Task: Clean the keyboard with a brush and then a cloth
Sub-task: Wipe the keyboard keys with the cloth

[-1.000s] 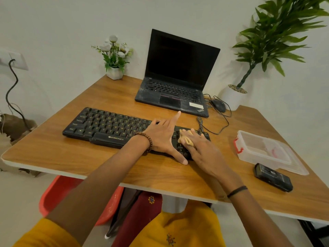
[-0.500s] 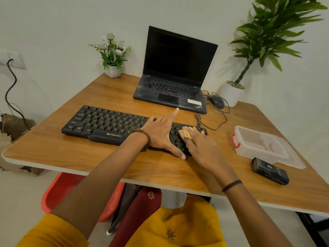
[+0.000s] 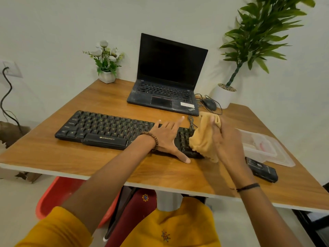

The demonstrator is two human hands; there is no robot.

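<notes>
Fingers of the left hand (image 3: 167,136) spread apart, flat on the right part of the keyboard (image 3: 114,131), thumb stretched down to the near edge and touching the table (image 3: 71,157). Gripping nothing. Bead bracelet (image 3: 153,139) around that wrist.

Right hand (image 3: 226,139) raised just above the right end of the keyboard, fingers closed around a yellow cloth (image 3: 204,139). Cloth bunched at the top by the fingertips, hanging loose below, lower folds in front of the number keys; whether touching them, cannot tell. Thin black band (image 3: 249,187) around the right wrist.

Black keyboard lying slantwise across the middle of the wooden table, cord leaving its far right corner. Behind it, an open laptop (image 3: 169,77) with dark screen, a mouse (image 3: 210,104) just beside its right edge. Further right, a clear plastic box (image 3: 263,147) and, near it toward the front, a small black device (image 3: 261,169). At the back left corner, a little pot of white flowers (image 3: 106,61); at the back right, a tall green plant (image 3: 258,38) in a white pot. No brush to be made out.
</notes>
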